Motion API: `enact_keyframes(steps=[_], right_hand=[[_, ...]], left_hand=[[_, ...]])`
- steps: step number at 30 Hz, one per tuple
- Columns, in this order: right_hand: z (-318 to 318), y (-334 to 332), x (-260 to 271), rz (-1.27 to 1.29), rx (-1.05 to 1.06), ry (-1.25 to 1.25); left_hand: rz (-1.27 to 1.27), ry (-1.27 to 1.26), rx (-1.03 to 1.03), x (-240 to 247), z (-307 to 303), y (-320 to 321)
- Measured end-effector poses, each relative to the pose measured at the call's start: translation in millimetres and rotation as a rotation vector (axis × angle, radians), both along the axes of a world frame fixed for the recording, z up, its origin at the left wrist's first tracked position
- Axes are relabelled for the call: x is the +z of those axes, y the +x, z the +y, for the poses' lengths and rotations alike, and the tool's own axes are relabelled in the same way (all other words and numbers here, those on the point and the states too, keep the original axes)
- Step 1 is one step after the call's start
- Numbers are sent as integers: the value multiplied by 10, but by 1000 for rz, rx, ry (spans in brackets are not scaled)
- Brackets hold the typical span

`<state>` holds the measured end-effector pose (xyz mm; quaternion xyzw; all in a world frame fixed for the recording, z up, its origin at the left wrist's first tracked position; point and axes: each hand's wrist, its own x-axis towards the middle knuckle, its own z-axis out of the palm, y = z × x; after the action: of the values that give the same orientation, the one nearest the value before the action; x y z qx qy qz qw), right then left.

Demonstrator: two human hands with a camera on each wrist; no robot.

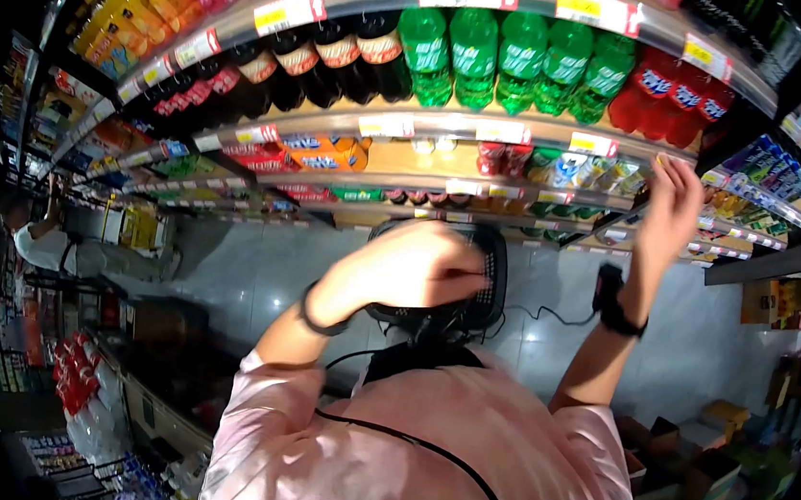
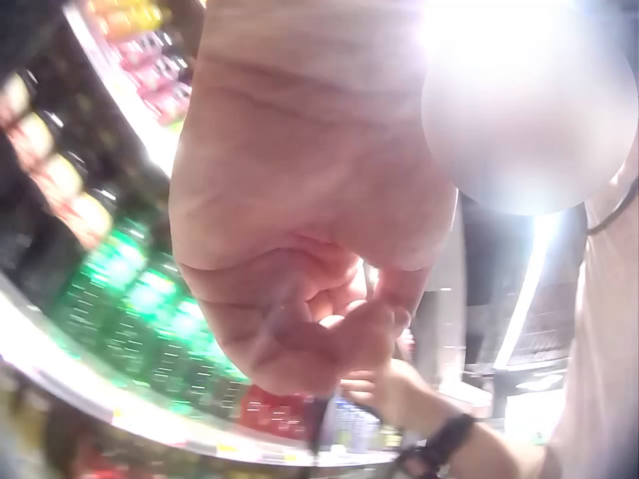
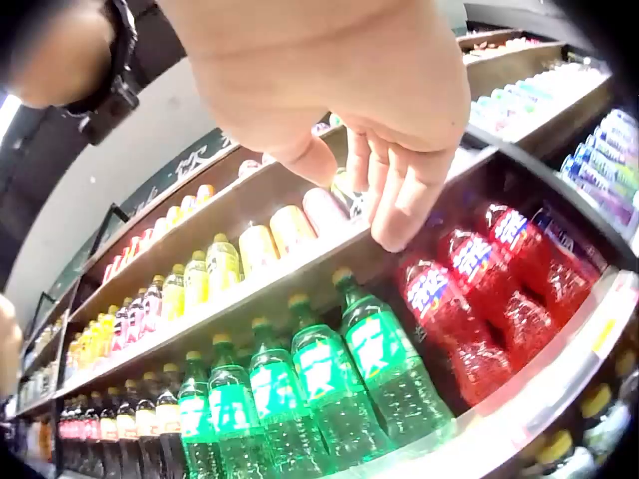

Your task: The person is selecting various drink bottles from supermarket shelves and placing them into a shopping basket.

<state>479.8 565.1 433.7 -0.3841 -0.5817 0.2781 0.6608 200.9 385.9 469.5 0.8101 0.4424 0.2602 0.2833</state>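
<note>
Over a black perforated basket (image 1: 494, 302), my left hand (image 1: 428, 267) hangs blurred. The left wrist view shows that hand (image 2: 310, 239) with loosely curled fingers, the thumb near the fingertips and nothing held. My right hand (image 1: 672, 209) is raised at the right end of the drinks shelf, below a row of red soda bottles (image 1: 671, 95). Seen from the right wrist, its fingers (image 3: 404, 195) are slightly bent and empty, overlapping the shelf above the red bottles (image 3: 454, 319). Left of these stand several green soda bottles (image 3: 379, 359).
Dark cola bottles (image 1: 322, 64) line the same shelf farther left. Price tags (image 1: 592, 8) run along the shelf edges. A person (image 1: 63, 246) is at the far left of the aisle. Cardboard boxes (image 1: 722, 416) lie at the right. A cable (image 1: 544, 312) hangs from my right wrist.
</note>
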Motion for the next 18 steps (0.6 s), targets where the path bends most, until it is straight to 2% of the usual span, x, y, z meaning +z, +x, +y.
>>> enact_keyframes(steps=[1, 2, 3, 4, 6, 7, 8, 9, 10, 11, 13, 15, 16, 18], right_hand=[[-206, 152, -54, 88, -10, -17], [-388, 295, -177, 79, 18, -45], [-545, 421, -325, 70, 44, -78], [-666, 496, -458, -25, 76, -194], [-773, 562, -875, -170, 185, -445], [-806, 566, -1143, -309, 226, -487], [-857, 510, -1394, -503, 159, -561], [-899, 420, -1573, -704, 171, -503], [-966, 283, -1638, -817, 246, -539], [-1003, 165, -1752, -939, 348, -577], [-1129, -129, -1899, -1022, 540, -696], [-1251, -372, -2028, -1093, 732, -829], [-1345, -467, -2089, -1074, 743, -851], [-1562, -601, -2152, -1057, 742, -892]], left_hand=[[-15, -55, 49, -176, -246, -287], [-63, -186, 340, -182, -550, -471], [-206, -254, 615, -469, -865, -723], [-262, -275, 806, -798, -1162, -1037], [-368, -567, 1081, -1343, -1785, -1610], [-410, -718, 1209, -1681, -2131, -1815], [-416, -752, 1208, -2142, -2538, -2025], [-420, -787, 1205, -2666, -2944, -2120], [-207, -562, 1109, -3226, -3321, -2079], [-5, -338, 989, -3693, -3626, -2048], [143, -179, 504, -4201, -4036, -1948], [-86, -1106, 534, -3905, -3985, -1715], [-84, -1123, 510, -3925, -3988, -1628], [-187, -1460, 808, -4037, -4095, -1573]])
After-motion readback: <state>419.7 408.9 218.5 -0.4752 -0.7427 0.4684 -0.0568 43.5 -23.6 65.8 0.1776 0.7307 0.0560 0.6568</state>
